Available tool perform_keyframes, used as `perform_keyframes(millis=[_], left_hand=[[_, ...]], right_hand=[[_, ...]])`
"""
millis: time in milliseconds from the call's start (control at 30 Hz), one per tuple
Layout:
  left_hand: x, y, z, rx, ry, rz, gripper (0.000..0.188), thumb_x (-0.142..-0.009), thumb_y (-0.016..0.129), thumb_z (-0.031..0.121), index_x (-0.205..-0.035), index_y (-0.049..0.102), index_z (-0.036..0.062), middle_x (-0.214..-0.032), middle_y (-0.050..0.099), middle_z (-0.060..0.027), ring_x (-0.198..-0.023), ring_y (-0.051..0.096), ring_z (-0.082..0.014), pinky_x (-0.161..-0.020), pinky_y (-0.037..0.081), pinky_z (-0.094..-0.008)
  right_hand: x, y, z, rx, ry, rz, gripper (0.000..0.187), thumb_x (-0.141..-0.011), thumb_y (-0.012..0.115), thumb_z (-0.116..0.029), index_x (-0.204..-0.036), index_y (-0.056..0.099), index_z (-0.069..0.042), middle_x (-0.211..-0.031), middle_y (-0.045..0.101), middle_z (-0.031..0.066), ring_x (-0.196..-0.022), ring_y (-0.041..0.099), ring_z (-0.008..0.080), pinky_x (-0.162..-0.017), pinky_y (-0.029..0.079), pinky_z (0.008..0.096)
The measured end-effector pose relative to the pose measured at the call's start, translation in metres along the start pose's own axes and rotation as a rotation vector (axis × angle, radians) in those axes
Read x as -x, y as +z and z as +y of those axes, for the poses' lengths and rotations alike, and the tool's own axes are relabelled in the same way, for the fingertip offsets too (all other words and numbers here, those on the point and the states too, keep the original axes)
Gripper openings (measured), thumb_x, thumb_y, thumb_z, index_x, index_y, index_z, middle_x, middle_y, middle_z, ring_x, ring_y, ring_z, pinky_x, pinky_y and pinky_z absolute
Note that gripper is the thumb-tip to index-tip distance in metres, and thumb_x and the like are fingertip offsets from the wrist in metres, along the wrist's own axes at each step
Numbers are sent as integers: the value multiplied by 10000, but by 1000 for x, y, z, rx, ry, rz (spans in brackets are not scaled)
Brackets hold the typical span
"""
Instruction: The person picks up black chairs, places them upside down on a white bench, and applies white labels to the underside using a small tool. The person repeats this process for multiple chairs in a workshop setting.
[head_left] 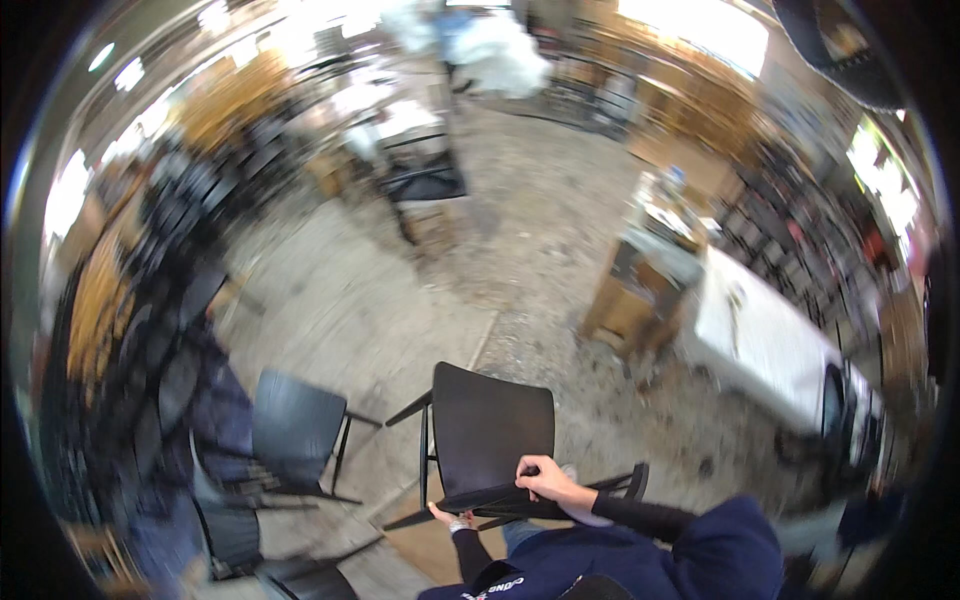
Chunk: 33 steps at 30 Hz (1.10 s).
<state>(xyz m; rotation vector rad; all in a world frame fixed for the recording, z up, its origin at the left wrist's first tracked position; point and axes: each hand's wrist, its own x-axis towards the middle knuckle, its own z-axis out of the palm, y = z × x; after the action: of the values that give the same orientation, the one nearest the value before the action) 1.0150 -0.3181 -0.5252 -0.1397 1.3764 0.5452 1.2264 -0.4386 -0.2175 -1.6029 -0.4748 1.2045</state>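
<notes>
The right hand, fingers closed, is gripping a dark chair; the left hand is touching it, closure unclear. Grey floor is spreading toward twelve o'clock, a white bench standing toward two.

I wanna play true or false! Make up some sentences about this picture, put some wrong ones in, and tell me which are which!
1. The left hand and the right hand are both at the same dark chair. True.
2. That chair is bright red. False: it is very dark, almost black.
3. A long white-topped table is on the right side of the picture. True.
4. The right hand is holding a hammer. False: it is on the dark chair.
5. The floor is green grass. False: it is hard and greyish.
6. Another chair is to the left of the dark one. True.
</notes>
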Motion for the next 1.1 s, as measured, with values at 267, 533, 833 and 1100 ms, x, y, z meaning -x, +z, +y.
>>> perform_keyframes(millis=[267, 533, 833, 1100], left_hand=[[-7, 21, 16, 808, 469, -111, 612, -730, 605, 468, -1114, 521, -1, -1107, 550, -204, -1001, 559, -345, -893, 430, -475], [141, 161, -11, 904, 173, -1643, 212, -814, 575, 197, -726, 399, 118, -606, 434, 14, -572, 462, -89, -566, 379, -256], [493, 234, -269, 253, 0, -2180, 211, -741, 593, 94, -637, 416, 142, -470, 494, 50, -431, 488, -60, -597, 413, -269], [601, 193, -437, -162, -69, -2597, 262, -751, 617, 94, -551, 458, 32, -545, 516, -106, -455, 529, -262, -470, 468, -327]], right_hand=[[95, -68, -88, 33, -230, 41, 124, -708, 599, -51, -793, 536, 13, -625, 567, 82, -457, 566, 130, -407, 443, 283], [315, -211, -91, -94, -478, 265, 168, -747, 650, -42, -806, 493, -27, -708, 534, 29, -469, 545, 97, -400, 419, 214], [537, -387, 111, -498, -501, 917, 277, -778, 638, -223, -949, 490, -62, -688, 538, 42, -481, 500, 94, -417, 407, 199], [603, -475, 295, -682, -41, 1898, 338, -828, 580, -398, -657, 516, -113, -548, 474, 11, -465, 474, 133, -449, 372, 272]])
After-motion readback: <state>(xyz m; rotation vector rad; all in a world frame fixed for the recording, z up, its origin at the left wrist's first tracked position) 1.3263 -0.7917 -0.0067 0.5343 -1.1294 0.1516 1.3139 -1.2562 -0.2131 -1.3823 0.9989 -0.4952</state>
